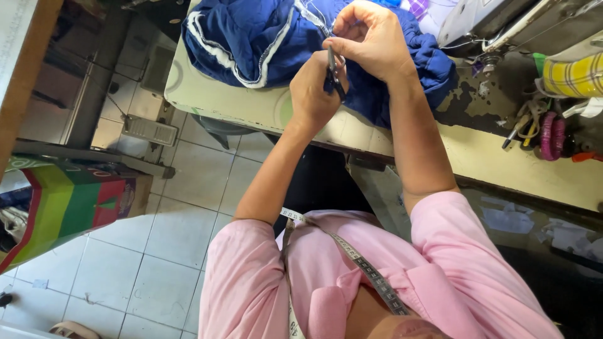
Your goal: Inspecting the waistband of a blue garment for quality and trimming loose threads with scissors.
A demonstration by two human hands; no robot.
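A dark blue garment (251, 37) with white stripes lies bunched on the cream worktable (239, 107). My left hand (312, 94) is closed around a small pair of dark thread snips (333, 75), whose blades point up at the fabric. Just above it, my right hand (370, 39) pinches a fold of the blue garment between thumb and fingers, close to the snips' tips. The two hands touch over the garment's edge. A measuring tape (370, 273) hangs around my neck over a pink shirt.
A white sewing machine (490, 25) stands at the table's far right. Beside it are a yellow checked cloth roll (575, 75), pink rings (549, 135) and small tools (521, 122). A striped rainbow-coloured bag (63, 201) sits on the tiled floor (144, 263) at left.
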